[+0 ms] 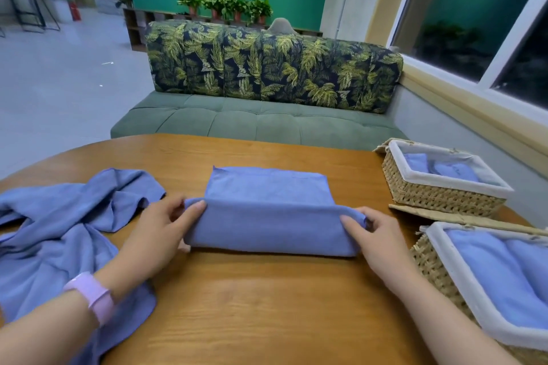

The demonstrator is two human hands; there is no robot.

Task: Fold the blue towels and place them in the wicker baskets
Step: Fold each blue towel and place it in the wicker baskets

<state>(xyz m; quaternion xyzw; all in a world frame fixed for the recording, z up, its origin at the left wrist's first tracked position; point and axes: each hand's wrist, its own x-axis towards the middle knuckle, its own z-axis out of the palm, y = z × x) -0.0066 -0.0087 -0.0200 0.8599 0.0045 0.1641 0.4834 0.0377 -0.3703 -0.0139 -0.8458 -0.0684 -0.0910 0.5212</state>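
Observation:
A blue towel (268, 210) lies in the middle of the wooden table (252, 305), its near part folded over into a thick band. My left hand (160, 234) grips the band's left end and my right hand (376, 240) grips its right end. A heap of unfolded blue towels (56, 231) lies at the left, under my left forearm. Two wicker baskets with white liners stand at the right: the far basket (439, 195) and the near basket (444, 270). Each holds folded blue towels.
A flat wicker lid (430, 213) lies between the two baskets. Beyond the table's far edge stands a green sofa (261, 121) with a leaf-print back cushion. A window wall runs along the right.

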